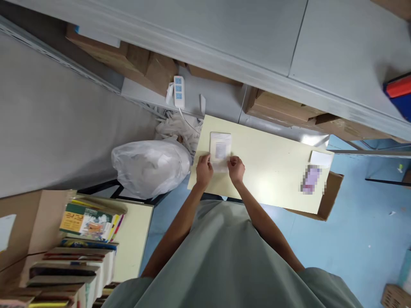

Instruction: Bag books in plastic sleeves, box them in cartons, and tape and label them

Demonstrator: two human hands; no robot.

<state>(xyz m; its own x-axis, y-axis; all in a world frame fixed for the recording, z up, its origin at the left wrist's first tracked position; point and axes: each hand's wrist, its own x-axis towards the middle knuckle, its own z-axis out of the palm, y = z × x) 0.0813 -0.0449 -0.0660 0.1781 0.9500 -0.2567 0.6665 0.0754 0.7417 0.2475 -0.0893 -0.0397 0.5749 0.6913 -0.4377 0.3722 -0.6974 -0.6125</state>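
Note:
A flat, pale rectangular item (221, 143) with a greyish square at its centre lies on a cream-coloured table (269, 158); it looks like a book or booklet. Clear, wrinkled plastic film seems to cover it and runs on past its near end. My left hand (204, 172) is closed in a pinch at the left edge of the film near the lower corner. At the opposite edge my right hand (236, 169) pinches too, thumb against fingers. Both forearms come up from below. The item's printing is too small to read.
A blurred purple object (311, 179) and a white flat piece (321, 158) lie on the table's right end. A stuffed plastic bag (150, 169) stands left. Books (86, 224) fill a carton at lower left. A power strip (179, 92) and cartons (282, 105) sit on the shelf ahead.

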